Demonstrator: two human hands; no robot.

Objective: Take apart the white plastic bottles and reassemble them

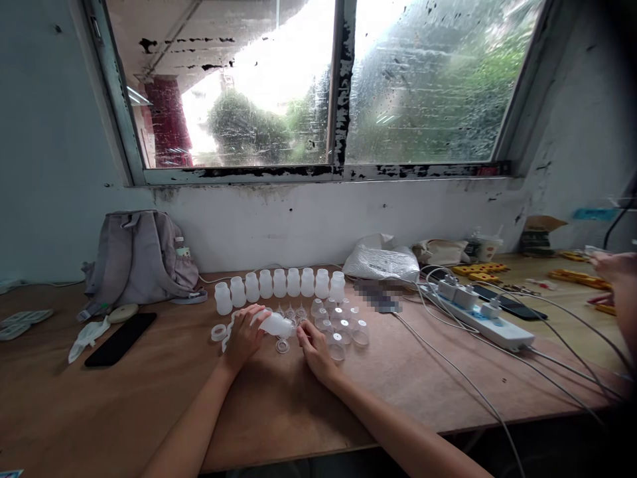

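My left hand [245,337] is wrapped over a translucent white baby bottle [273,324], tipped on its side with its mouth end toward the right. The fingers of my right hand [314,346] are closed at that mouth end; the exact part they pinch is partly hidden. Behind the hands stands a row of several similar bottles [280,283]. Clear teats [290,312] lie just beyond the held bottle, and a ring with a teat [283,345] is below it. To the right are several clear dome caps [342,326]. A white collar ring [217,332] lies left of my left hand.
On the left are a grey backpack [142,255], a black phone [121,340] and a crumpled tissue [88,339]. A white power strip [482,318] with cables stretches across the right. A silvery bag [382,260] rests by the wall. Another person's hand [614,265] shows at far right.
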